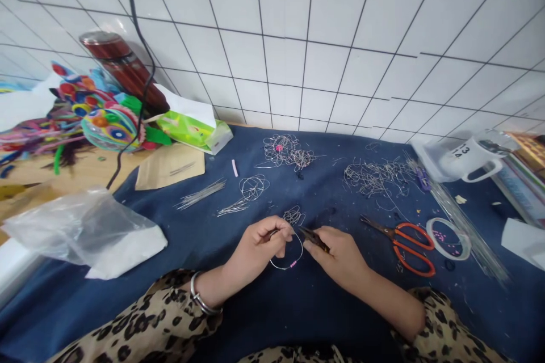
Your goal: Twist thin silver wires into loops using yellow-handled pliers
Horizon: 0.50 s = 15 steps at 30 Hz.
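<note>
My left hand pinches a thin wire loop between thumb and fingertips. Several small pink beads are threaded low on the loop. A dark tool handle seems to show under the left fingers, too small to make out. My right hand is closed around dark pliers, whose tip points left, close to the wire near my left fingertips. Whether the pliers touch the wire, I cannot tell. Just behind the hands lies a small coil of wire on the dark blue cloth.
Orange-handled scissors and a white ring dish of pink beads lie right. Tangled wire and a white mug stand behind. Cut wires, a plastic bag, a tissue pack and a red thermos are left.
</note>
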Available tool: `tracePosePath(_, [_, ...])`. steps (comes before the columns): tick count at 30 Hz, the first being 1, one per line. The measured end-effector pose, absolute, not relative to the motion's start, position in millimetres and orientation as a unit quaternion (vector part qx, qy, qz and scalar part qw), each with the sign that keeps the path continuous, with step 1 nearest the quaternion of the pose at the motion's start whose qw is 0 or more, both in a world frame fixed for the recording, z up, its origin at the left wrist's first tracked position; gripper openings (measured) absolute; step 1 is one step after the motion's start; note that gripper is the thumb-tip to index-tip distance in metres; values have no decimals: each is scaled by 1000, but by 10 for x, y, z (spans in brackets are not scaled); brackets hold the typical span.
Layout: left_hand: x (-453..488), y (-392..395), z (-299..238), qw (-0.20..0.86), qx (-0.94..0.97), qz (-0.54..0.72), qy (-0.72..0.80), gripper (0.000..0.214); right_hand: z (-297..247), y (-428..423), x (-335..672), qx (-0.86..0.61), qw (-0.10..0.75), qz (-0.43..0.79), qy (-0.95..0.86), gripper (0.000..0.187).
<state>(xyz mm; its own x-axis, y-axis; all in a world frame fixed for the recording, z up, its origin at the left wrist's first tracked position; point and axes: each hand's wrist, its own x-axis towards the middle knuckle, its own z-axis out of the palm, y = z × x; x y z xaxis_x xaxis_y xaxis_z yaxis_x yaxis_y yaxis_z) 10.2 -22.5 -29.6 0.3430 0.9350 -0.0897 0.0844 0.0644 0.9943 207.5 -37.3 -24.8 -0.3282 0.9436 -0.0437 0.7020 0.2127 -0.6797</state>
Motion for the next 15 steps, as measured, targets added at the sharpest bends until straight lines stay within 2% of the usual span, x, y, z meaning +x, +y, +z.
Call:
tracePosePath(3, [81,-203,-276,549,592,390,443,15,-78,-357,2123,-532,259,378,-711,25])
tracePosePath(6, [56,-183,-249,506,620,405,442,15,55,-385,2140,-518,281,478,-652,27])
tracePosePath(10, [32,-170,-230,459,649,414,443,14,55,-494,2063,-439,232,685,-533,41])
tracePosePath(15, [18,-170,-212,422,679,421,429,12,-56,-592,1915,-407,178,774,-450,48])
